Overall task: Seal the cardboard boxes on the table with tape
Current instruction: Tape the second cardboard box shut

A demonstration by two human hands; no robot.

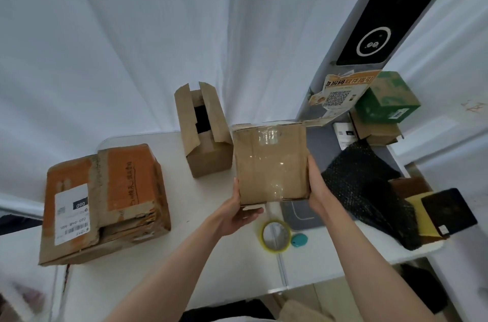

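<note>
Your left hand (236, 212) cups the near bottom corner of the taped cardboard box (272, 163), fingers curled under w/ thumb up the left face; right hand (315, 187) lies flat along the right side, fingers fairly straight, pressing in. Box is held up off the worktop (211, 263), clear tape glinting across its face. Risk: grip is mostly side squeeze, so if right hand eases off the box could tip or drop onto the tape roll (276, 236) just below. Loose flap at the bottom edge may snag too. Behind it the open box (203, 131) w/ flaps up looks unsealed; orange box (105, 200) sits well to the left, its seams looking worn
</note>
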